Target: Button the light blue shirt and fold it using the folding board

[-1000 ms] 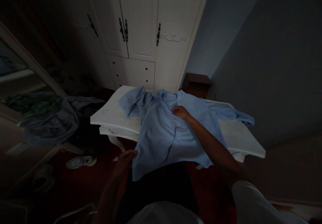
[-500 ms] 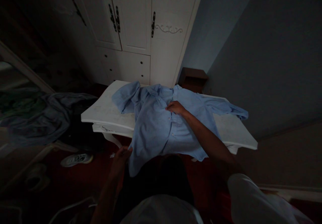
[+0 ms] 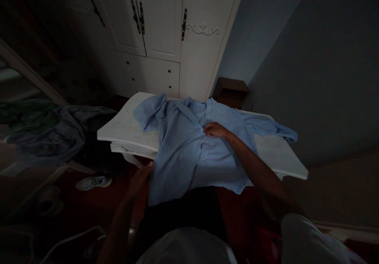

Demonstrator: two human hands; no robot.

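Head view: since half a second ago, creases have sharpened around your right hand (image 3: 215, 130), its fingers pinching the front edge of the blue shirt (image 3: 177, 149) on the table (image 3: 118, 125), leaving that panel tauter; your left hand (image 3: 140, 179) meets the side edge, grip unclear.

White wardrobe (image 3: 195, 62): located at the rear, fitted with dark elongated door handles (image 3: 184, 25), a raised scroll ornament (image 3: 203, 30) and lower drawers (image 3: 151, 72) with dark round knobs (image 3: 169, 71). Brown cabinet (image 3: 233, 84): positioned beside the wardrobe, near the grey-blue wall (image 3: 319, 78). Grey garment (image 3: 62, 141) and green fabric (image 3: 32, 115): heaped together at the left. Light-coloured shoe (image 3: 94, 182): standing on the red floor (image 3: 91, 208). White cord (image 3: 71, 240): curved, at the lower left; its ends are indistinct.
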